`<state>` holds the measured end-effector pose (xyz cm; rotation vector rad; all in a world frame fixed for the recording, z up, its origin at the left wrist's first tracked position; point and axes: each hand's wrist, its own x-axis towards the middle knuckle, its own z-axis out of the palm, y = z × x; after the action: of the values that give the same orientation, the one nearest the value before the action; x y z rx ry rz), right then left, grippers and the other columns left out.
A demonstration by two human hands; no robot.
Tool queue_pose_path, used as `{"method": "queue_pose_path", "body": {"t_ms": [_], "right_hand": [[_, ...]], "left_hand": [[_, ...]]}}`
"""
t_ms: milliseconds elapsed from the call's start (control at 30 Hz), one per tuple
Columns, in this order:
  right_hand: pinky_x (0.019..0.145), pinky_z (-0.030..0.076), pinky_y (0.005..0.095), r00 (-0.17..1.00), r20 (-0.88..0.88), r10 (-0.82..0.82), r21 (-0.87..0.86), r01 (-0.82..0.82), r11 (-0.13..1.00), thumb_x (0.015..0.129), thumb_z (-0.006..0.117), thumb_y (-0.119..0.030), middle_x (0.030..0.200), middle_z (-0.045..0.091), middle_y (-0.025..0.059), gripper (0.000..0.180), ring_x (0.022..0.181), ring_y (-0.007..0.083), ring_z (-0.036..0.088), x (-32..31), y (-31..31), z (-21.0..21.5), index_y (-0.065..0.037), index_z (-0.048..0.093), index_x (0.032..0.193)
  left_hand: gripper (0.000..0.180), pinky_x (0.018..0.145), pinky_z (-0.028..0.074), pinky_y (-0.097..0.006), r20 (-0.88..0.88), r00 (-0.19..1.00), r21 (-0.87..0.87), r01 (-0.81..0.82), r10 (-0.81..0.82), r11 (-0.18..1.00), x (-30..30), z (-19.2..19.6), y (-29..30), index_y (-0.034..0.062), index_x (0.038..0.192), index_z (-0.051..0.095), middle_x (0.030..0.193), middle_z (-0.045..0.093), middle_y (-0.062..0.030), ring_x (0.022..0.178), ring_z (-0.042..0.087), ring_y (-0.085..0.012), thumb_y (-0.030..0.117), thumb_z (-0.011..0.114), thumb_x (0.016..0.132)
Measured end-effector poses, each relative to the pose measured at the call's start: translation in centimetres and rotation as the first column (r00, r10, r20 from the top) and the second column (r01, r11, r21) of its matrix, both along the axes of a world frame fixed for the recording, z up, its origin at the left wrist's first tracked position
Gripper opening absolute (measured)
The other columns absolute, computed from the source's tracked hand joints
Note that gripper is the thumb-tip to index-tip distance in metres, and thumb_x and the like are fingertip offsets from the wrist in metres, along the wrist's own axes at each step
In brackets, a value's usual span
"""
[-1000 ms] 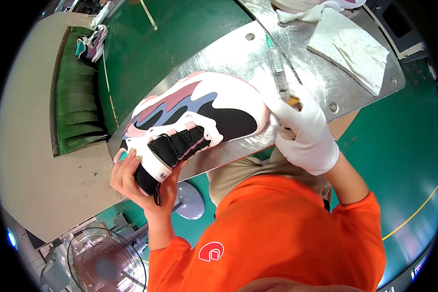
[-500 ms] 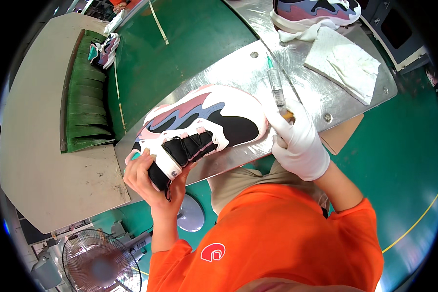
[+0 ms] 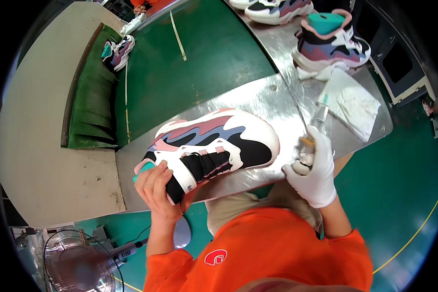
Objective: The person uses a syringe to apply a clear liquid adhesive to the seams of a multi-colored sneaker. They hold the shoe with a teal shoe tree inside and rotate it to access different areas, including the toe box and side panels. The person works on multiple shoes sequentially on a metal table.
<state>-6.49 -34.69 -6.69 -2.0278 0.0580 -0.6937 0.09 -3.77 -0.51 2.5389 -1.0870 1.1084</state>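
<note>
A white, black, blue and pink sneaker [image 3: 258, 146] lies tilted on its side on the metal table [image 3: 219, 190], toe to the right. My bare left hand [image 3: 155, 190] is closed round its ankle collar, at the teal lining. To the right of the toe, my right hand [image 3: 321, 170], in a white glove, grips a clear syringe [image 3: 321, 117] with a pale green tip. The tip points away from me, over the edge of a folded white cloth [image 3: 357, 104]. An orange-yellow part shows by my fingers.
A matching sneaker [image 3: 326, 53] stands behind the cloth, with more footwear [image 3: 280, 12] beyond. Another sneaker [image 3: 118, 52] sits far left on the green belt [image 3: 214, 44], near a green strip curtain [image 3: 90, 97]. Another person's hand [image 3: 140, 9] shows at the top. A fan [image 3: 82, 258] stands lower left.
My right hand has moved the syringe to the right, away from the sneaker's toe and to the cloth. My left hand keeps its hold on the sneaker. The whole view has shifted.
</note>
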Motion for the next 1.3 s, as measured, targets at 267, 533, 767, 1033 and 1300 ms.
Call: {"method": "queue_pose_path", "body": {"t_ms": [267, 533, 767, 1033, 1300], "right_hand": [[0.073, 0.052, 0.0303, 0.918, -0.151, -0.367, 0.187, 0.391, 0.901, 0.068, 0.084, -0.003, 0.101, 0.063, 0.0122, 0.076, 0.081, 0.0159, 0.058, 2.3, -4.5, -1.4, -0.002, 0.045, 0.134], [0.085, 0.051, 0.0358, 0.944, -0.065, -0.324, 0.002, 0.325, 0.946, 0.058, 0.091, -0.007, 0.106, 0.061, 0.0159, 0.092, 0.094, 0.0246, 0.062, 2.2, -5.1, -2.3, 0.003, 0.041, 0.135], [0.086, 0.05, 0.0347, 0.962, -0.113, -0.249, 0.112, 0.262, 0.959, 0.052, 0.092, -0.007, 0.105, 0.057, 0.0148, 0.097, 0.097, 0.0233, 0.06, 1.0, -5.1, -2.1, 0.003, 0.04, 0.134], [0.075, 0.054, 0.0381, 0.923, -0.31, -0.227, 0.59, 0.374, 0.716, 0.058, 0.093, -0.015, 0.093, 0.061, 0.0069, 0.079, 0.082, 0.0191, 0.059, -0.1, -4.2, -2.3, 0.001, 0.052, 0.125], [0.069, 0.054, 0.0313, 0.891, -0.26, -0.372, 0.065, 0.401, 0.914, 0.062, 0.092, -0.023, 0.098, 0.066, 0.0102, 0.082, 0.077, 0.0202, 0.065, 2.8, -4.6, 0.7, 0.0, 0.051, 0.129]], "left_hand": [[0.069, 0.087, 0.045, -0.045, -0.019, 0.976, -0.075, -0.218, 0.217, 0.973, 16.6, 3.6, 1.6, 0.0005, 0.116, 0.054, 0.106, 0.057, -0.0168, 0.1, 0.053, -0.038, 0.027, 0.092, 0.065], [0.074, 0.092, 0.048, -0.052, -0.054, 0.642, 0.292, -0.722, 0.765, 0.627, 39.7, 5.2, 6.6, 0.0016, 0.128, 0.055, 0.112, 0.062, -0.0206, 0.108, 0.058, -0.0404, 0.036, 0.085, 0.07], [0.08, 0.114, 0.033, -0.044, -0.39, 0.92, 0.182, 0.13, -0.049, 0.975, 51.6, 2.8, -24.6, 0.0018, 0.142, 0.048, 0.141, 0.051, -0.0225, 0.136, 0.043, -0.0375, 0.059, 0.065, 0.089], [0.071, 0.088, 0.052, -0.035, -0.722, 0.612, -0.292, 0.153, -0.322, 0.944, 53.8, -2.4, -36.3, 0.0001, 0.118, 0.063, 0.106, 0.073, -0.0172, 0.098, 0.07, -0.0244, 0.044, 0.086, 0.066], [0.069, 0.083, 0.051, -0.043, -0.668, 0.705, -0.256, 0.084, -0.239, 0.963, 44.5, -0.6, -31.5, 0.0041, 0.105, 0.057, 0.1, 0.071, -0.0195, 0.097, 0.069, -0.0373, 0.054, 0.083, 0.065]]}}
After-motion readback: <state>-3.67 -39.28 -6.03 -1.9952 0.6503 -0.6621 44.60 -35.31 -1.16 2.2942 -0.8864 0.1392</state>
